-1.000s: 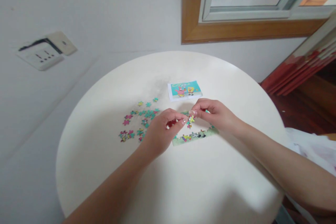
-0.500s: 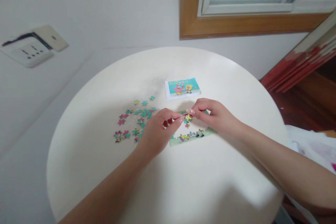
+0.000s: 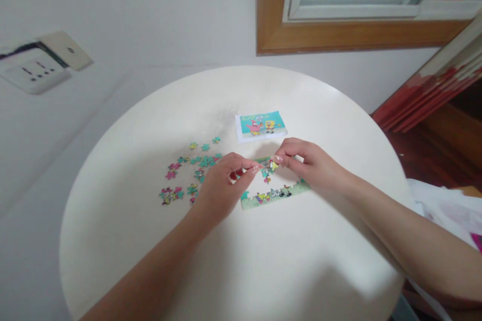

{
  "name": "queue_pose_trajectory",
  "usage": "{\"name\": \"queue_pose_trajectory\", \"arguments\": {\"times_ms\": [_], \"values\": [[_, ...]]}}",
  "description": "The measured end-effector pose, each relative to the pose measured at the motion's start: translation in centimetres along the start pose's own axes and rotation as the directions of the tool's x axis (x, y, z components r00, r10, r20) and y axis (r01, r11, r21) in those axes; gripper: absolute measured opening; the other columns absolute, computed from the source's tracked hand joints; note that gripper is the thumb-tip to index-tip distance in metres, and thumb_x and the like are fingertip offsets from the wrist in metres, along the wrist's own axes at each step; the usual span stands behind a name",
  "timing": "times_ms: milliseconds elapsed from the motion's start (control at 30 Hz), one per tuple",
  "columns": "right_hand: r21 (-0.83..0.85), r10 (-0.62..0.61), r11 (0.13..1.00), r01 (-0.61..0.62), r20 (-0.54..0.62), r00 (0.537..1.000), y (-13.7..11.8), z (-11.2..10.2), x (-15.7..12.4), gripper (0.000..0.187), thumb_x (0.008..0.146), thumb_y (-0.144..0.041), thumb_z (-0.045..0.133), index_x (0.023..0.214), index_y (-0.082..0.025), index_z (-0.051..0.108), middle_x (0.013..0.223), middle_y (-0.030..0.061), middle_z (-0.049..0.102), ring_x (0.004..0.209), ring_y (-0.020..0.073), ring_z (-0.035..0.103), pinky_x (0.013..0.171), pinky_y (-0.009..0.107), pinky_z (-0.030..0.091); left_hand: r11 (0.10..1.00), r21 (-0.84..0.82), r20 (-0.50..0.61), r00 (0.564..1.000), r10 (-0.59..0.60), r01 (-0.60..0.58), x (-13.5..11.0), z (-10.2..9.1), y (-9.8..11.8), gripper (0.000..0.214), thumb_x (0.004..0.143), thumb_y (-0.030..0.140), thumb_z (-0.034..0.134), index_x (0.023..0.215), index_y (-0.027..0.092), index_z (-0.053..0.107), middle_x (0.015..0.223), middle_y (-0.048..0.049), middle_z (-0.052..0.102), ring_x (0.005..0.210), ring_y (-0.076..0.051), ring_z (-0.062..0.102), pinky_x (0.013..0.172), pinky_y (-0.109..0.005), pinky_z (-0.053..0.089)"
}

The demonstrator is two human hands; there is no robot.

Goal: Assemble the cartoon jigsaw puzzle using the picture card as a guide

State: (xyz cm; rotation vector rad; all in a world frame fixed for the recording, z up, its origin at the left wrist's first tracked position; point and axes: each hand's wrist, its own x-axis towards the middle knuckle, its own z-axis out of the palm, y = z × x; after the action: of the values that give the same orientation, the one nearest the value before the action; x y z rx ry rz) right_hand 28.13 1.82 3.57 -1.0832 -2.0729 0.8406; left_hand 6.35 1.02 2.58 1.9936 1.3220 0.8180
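A partly assembled jigsaw puzzle (image 3: 259, 201) lies on the round white table, with its bottom strip joined and a gap in the middle. Over its upper part, my right hand (image 3: 307, 163) pinches a small yellow and white puzzle piece (image 3: 273, 165) between thumb and index finger. My left hand (image 3: 226, 183) is beside it, thumb and index fingertips pressed together at a few teal pieces (image 3: 265, 170); what they grip, if anything, is hidden. Loose puzzle pieces (image 3: 205, 161) in teal, pink and yellow lie scattered left of my left hand, which covers some of them.
Behind the puzzle lies a picture card (image 3: 261, 126) with cartoon figures on teal. The white table (image 3: 150, 256) stands against a wall with a socket (image 3: 33, 70) and a wood-framed window (image 3: 350, 35). A red and white curtain (image 3: 422, 95) hangs at the right.
The fingertips have drawn slightly apart. The yellow piece has shifted a little right with my right hand, and more teal pieces show between the hands. The view has moved slightly.
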Motion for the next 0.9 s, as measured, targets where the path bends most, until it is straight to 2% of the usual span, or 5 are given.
{"name": "queue_pose_trajectory", "arguments": {"times_ms": [467,700,900], "values": [[-0.05,-0.043,0.998,0.043,-0.017,0.999,0.1,-0.2,0.0,0.025,0.095,-0.029,0.052,0.08,-0.017,0.068,0.074,0.0028,0.059,0.077,0.0146,0.054,0.074,0.027,0.042,1.0,0.003,0.005,1.0,0.007,-0.007,0.0,-0.1,-0.1,0.023,0.084,0.033,0.055,0.085,0.02,0.073,0.079,-0.0025,0.066,0.069,-0.014,0.059,0.06,-0.024,0.045],[-0.053,-0.063,0.997,0.064,0.019,0.998,0.1,0.4,-0.3,0.024,0.093,-0.028,0.056,0.077,-0.017,0.068,0.068,0.0003,0.053,0.071,0.0134,0.052,0.071,0.027,0.041,0.993,-0.035,0.084,0.99,0.115,-0.113,-0.5,0.9,-0.5,0.016,0.087,0.028,0.057,0.09,0.02,0.07,0.087,-0.0022,0.064,0.071,-0.013,0.057,0.067,-0.025,0.048],[-0.122,-0.033,0.992,0.039,0.046,0.998,0.4,0.3,-0.1,0.024,0.094,-0.027,0.053,0.078,-0.016,0.069,0.07,0.0021,0.056,0.073,0.0148,0.052,0.073,0.028,0.041,0.985,0.028,0.029,0.985,0.171,-0.172,-0.4,0.4,-0.8,0.017,0.086,0.018,0.054,0.093,0.02,0.07,0.087,-0.0025,0.062,0.072,-0.013,0.055,0.061,-0.022,0.045]]}}
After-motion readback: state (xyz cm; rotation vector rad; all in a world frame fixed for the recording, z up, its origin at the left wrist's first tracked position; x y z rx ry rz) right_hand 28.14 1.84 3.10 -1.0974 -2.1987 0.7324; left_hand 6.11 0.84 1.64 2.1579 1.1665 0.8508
